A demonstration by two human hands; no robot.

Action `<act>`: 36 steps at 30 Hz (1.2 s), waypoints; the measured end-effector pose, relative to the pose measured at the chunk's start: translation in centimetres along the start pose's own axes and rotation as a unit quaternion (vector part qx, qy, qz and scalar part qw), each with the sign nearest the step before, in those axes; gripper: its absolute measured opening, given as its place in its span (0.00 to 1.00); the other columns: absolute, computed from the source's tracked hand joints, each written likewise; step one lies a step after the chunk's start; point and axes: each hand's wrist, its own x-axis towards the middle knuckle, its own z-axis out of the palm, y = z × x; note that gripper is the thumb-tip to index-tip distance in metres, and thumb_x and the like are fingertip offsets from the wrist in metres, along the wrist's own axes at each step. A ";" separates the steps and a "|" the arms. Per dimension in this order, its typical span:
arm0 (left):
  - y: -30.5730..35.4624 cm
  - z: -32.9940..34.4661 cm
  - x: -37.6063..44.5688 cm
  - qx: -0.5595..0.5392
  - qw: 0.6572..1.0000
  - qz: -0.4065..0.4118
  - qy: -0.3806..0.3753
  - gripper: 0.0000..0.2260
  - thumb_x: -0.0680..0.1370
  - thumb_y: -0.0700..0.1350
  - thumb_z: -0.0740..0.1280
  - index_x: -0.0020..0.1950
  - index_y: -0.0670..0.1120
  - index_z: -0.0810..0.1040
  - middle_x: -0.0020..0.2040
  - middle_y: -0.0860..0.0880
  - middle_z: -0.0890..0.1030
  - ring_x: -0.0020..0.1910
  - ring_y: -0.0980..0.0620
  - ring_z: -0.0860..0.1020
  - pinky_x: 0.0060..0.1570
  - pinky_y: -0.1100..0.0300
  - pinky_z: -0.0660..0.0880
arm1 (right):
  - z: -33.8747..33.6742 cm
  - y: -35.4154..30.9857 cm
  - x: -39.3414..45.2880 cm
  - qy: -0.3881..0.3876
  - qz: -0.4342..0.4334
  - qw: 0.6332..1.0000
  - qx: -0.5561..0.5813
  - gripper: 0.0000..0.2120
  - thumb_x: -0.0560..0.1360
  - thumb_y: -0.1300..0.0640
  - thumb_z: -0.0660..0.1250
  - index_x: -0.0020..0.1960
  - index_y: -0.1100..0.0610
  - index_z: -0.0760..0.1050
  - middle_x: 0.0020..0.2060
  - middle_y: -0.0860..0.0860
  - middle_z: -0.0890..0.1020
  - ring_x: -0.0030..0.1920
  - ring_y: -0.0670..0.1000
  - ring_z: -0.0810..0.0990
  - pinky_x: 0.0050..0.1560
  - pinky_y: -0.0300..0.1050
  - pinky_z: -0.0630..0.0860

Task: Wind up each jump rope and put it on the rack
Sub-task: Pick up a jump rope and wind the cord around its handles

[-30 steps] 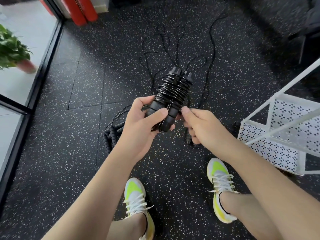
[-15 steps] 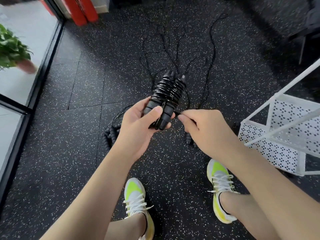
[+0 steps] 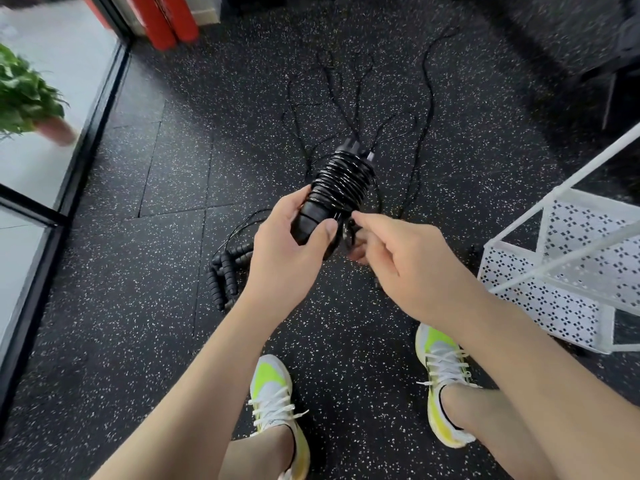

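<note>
up front, the left hand [image 3: 291, 258] grips the wound jump rope [image 3: 337, 190] by its handles above the floor [image 3: 138, 341], right hand [image 3: 405, 261] fingers pinching the cord end, the white rack [image 3: 568, 271] nearby at right.

potted plant [image 3: 24, 95] behind glass, red cylinders [image 3: 166, 20], speckled floor [image 3: 138, 341]

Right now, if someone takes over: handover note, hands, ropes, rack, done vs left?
Left hand grips the wound jump rope by its paired handles, cord coiled round them.
Right hand pinches the cord end beside the handles, apparently securing it.
Done: this rope is nearly wound.
Left: finish the end, put it on the white rack at right. More ropes lie unwound on the floor; wind and rack each.
</note>
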 end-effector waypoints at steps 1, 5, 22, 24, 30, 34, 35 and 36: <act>0.0 0.0 -0.1 -0.001 1.000 -0.001 -0.005 0.22 0.80 0.41 0.71 0.73 0.49 0.74 0.59 0.59 0.83 0.55 0.66 0.80 0.53 0.73 0.73 | 0.0 0.3 0.2 0.029 -0.015 0.999 -0.007 0.14 0.83 0.57 0.61 0.64 0.61 0.79 0.46 0.52 0.86 0.44 0.46 0.85 0.44 0.47 0.83; -0.2 0.6 -0.5 -0.010 1.000 -0.003 -0.023 0.23 0.79 0.41 0.72 0.73 0.50 0.74 0.61 0.58 0.83 0.58 0.62 0.81 0.61 0.61 0.77 | -0.6 0.9 0.8 0.105 -0.065 0.991 -0.041 0.03 0.77 0.64 0.72 0.47 0.62 0.85 0.35 0.52 0.85 0.35 0.47 0.83 0.38 0.46 0.79; 0.2 1.8 -1.4 -0.016 0.998 0.020 -0.056 0.20 0.80 0.42 0.72 0.69 0.56 0.73 0.59 0.60 0.83 0.59 0.61 0.80 0.64 0.54 0.77 | -0.8 1.2 1.3 0.111 0.055 0.990 0.064 0.07 0.73 0.60 0.77 0.51 0.56 0.87 0.44 0.45 0.82 0.43 0.43 0.80 0.46 0.36 0.78; 0.1 2.1 -1.6 -0.026 0.998 0.021 -0.052 0.20 0.80 0.41 0.72 0.69 0.56 0.74 0.59 0.59 0.83 0.60 0.60 0.81 0.64 0.50 0.78 | -1.0 1.1 1.4 0.110 0.066 0.989 0.070 0.05 0.72 0.60 0.78 0.48 0.55 0.86 0.41 0.43 0.81 0.40 0.44 0.80 0.41 0.40 0.79; 0.3 2.4 -1.5 -0.051 0.997 0.006 -0.056 0.21 0.78 0.46 0.71 0.71 0.53 0.75 0.59 0.57 0.84 0.58 0.58 0.82 0.61 0.48 0.79 | -0.7 0.5 1.1 0.141 0.086 0.985 0.043 0.03 0.74 0.58 0.75 0.44 0.52 0.83 0.38 0.43 0.78 0.36 0.44 0.79 0.38 0.34 0.76; 0.2 2.4 -1.1 -0.030 0.996 0.018 -0.081 0.19 0.79 0.48 0.70 0.70 0.56 0.76 0.55 0.56 0.85 0.50 0.55 0.82 0.55 0.49 0.80 | -0.3 0.1 0.9 0.180 0.096 0.979 -0.001 0.06 0.73 0.58 0.75 0.42 0.53 0.78 0.36 0.44 0.77 0.40 0.44 0.76 0.40 0.28 0.69; 0.1 2.4 -1.1 -0.029 0.996 0.017 -0.086 0.18 0.79 0.49 0.70 0.69 0.57 0.76 0.53 0.55 0.85 0.48 0.54 0.82 0.53 0.49 0.80 | -0.1 0.0 0.9 0.186 0.102 0.977 -0.008 0.07 0.72 0.58 0.75 0.41 0.54 0.77 0.36 0.45 0.76 0.40 0.44 0.75 0.40 0.29 0.69; 0.1 2.5 -1.2 -0.031 0.995 0.016 -0.089 0.18 0.79 0.49 0.71 0.69 0.58 0.76 0.52 0.55 0.85 0.48 0.53 0.83 0.52 0.48 0.81 | 0.0 -0.1 0.9 0.192 0.107 0.975 -0.018 0.08 0.72 0.59 0.75 0.41 0.54 0.76 0.35 0.45 0.74 0.41 0.44 0.75 0.40 0.29 0.68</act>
